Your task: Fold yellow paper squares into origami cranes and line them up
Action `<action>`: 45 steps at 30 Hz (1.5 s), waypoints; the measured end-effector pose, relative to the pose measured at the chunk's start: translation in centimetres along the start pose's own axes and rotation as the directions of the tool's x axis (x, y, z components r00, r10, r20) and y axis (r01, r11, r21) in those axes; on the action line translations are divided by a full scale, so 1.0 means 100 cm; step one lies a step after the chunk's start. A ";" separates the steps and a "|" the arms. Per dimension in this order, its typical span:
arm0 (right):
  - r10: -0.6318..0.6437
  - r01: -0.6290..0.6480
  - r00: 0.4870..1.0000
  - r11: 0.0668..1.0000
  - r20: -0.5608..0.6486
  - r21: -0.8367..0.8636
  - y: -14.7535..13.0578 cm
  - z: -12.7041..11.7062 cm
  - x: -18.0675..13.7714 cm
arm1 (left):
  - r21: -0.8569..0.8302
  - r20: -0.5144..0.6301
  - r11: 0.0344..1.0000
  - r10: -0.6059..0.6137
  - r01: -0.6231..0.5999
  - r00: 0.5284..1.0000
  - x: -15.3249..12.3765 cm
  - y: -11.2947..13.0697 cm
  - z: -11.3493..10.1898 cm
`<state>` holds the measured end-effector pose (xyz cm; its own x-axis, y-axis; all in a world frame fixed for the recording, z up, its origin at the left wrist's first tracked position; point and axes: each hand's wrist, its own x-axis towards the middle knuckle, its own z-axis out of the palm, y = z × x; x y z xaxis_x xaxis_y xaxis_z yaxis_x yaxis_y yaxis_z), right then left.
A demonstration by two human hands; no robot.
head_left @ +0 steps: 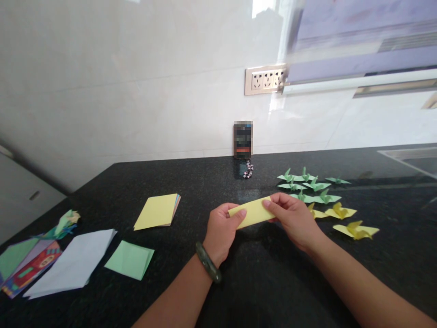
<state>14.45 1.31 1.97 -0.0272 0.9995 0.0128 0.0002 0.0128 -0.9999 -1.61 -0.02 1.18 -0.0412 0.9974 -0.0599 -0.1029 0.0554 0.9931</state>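
A strip of folded yellow paper [254, 213] is held up over the black counter between my two hands. My left hand [223, 230], with a dark green bangle at its wrist, pinches the paper's left end, thumb on top. At the other end, my right hand [293, 216] grips the paper with its thumb across the upper face and fingers behind. Yellow folded paper cranes [357, 230] lie just right of my right hand, one partly hidden by it. Beyond them sit several green paper cranes [316, 186].
Left on the black counter [191, 291] are a stack of yellow-topped paper squares [157, 212], green folded paper [129, 259], white sheets [73, 264], a colourful packet [32, 269] and crumpled paper [66, 223]. A phone [243, 140] with a beaded strap leans against the wall below sockets [264, 79].
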 end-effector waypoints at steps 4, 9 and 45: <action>-0.062 0.066 0.997 0.992 0.036 -0.111 0.003 -0.001 0.001 | 0.202 -0.001 0.977 0.063 -0.061 0.998 0.000 0.003 -0.002; -0.115 0.143 0.985 0.960 0.126 -0.240 0.003 -0.001 -0.001 | 0.370 0.081 0.916 0.134 -0.155 0.988 -0.001 0.010 -0.004; 0.139 -0.171 0.978 0.960 0.153 0.222 0.002 0.023 -0.014 | 0.197 0.041 0.975 0.092 -0.098 0.995 -0.006 0.009 0.003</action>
<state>12.14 -0.17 1.71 -0.1797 0.9755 -0.1269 -0.2169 -0.1652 -0.9621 -1.37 -0.54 2.13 -0.0095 0.9993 0.0356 0.0996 -0.0345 0.9944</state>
